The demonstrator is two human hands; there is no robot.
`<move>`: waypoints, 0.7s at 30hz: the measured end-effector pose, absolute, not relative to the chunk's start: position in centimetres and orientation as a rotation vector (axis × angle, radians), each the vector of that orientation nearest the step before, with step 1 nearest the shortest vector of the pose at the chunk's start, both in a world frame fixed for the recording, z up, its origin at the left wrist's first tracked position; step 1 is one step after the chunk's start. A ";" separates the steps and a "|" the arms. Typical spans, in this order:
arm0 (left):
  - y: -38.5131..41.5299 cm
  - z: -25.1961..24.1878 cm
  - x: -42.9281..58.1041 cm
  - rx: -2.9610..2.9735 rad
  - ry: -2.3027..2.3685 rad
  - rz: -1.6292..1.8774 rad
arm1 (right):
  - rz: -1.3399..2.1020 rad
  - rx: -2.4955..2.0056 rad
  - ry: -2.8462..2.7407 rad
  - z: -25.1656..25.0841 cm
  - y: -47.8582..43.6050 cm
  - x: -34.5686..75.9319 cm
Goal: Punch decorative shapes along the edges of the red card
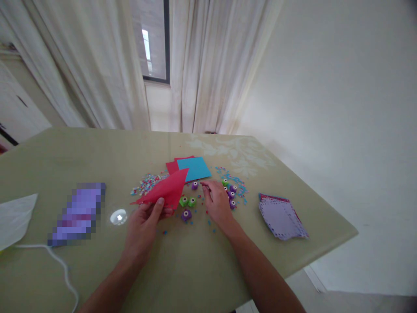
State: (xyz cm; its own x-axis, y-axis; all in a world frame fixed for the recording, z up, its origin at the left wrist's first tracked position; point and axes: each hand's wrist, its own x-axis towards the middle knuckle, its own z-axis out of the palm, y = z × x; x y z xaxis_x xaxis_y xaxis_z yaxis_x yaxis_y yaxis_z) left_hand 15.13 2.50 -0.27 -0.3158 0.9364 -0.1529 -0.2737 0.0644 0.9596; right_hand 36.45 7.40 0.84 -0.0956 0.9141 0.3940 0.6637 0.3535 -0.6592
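My left hand (148,219) grips a red sheet of paper (172,187), thumb on top; the sheet is tilted up off the table. My right hand (215,198) is closed in a pinch over the middle of the table; whatever its fingertips hold is too small to make out. Between the hands lie small green eye-marked pieces (188,201) and a purple eye-marked piece (186,215). Another purple piece (194,186) lies just left of my right fingertips. Several more purple and green ones (232,194) sit right of that hand, partly hidden by it.
Behind the red sheet, a blue square sheet (195,167) lies on red sheets. Tiny coloured bits (148,183) are scattered around. At right is a stack of lilac sheets (282,217) with holes along the edges. At left are a blurred purple item (78,213) and a white cable (65,265).
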 end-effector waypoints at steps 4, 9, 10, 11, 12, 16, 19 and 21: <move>2.1 -0.1 15.2 0.741 1.298 1.489 | 0.045 -1.544 -2.207 -0.2 8.5 37.0; 1.9 0.0 15.4 0.739 1.240 1.452 | -0.062 -1.577 -2.384 -0.7 8.8 35.9; 2.0 0.0 15.5 0.726 1.218 1.456 | -0.058 -1.589 -2.388 -0.5 8.8 35.8; 2.0 0.0 15.6 0.710 1.198 1.468 | -0.053 -1.604 -2.385 -0.4 8.8 35.8; 2.0 0.1 15.6 0.695 1.184 1.480 | -0.047 -1.617 -2.377 -0.2 8.7 35.8; 2.1 0.1 15.7 0.654 1.144 1.507 | 0.078 -1.595 -2.210 0.3 8.4 36.3; 2.1 0.1 15.6 0.639 1.103 1.519 | 0.397 -1.424 -1.921 0.8 7.7 36.3; 2.1 0.1 15.7 0.637 1.094 1.513 | 0.710 -1.288 -1.726 1.1 7.1 35.9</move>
State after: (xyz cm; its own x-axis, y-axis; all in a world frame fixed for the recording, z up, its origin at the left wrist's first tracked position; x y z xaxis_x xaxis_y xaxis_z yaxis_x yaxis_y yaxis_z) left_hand 15.65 2.11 0.13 -0.2465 0.9548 -0.1662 -0.4567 0.0368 0.8888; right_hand 35.92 7.12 1.06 -0.1122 0.9498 0.2920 0.4698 0.3097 -0.8267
